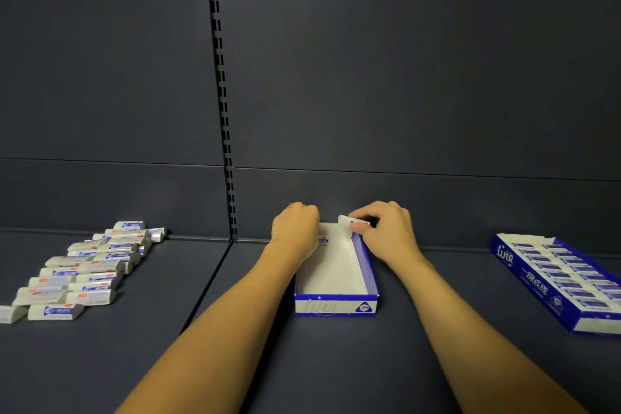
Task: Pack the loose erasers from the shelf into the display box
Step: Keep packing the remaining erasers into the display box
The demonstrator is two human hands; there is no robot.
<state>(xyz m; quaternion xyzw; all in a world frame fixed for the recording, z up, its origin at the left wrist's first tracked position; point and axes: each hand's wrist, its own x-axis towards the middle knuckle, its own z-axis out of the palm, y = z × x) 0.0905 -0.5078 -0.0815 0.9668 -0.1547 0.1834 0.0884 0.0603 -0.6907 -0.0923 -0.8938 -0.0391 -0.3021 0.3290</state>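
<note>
At frame centre, over the open blue-and-white cardboard display box [336, 302], the right hand [386, 232] pinches a white wrapped eraser [347, 222]; the left hand [295, 228], fingers curled, grips another eraser [323, 241].

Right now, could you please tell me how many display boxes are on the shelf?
2: an open, nearly empty box in the middle between both hands, and a full box at the far right, partly cut off.

Erasers [84, 274] heaped lower left of the frame, open box [336, 304] centre on the shelf [437, 346], full box [564, 279] far right.
</note>
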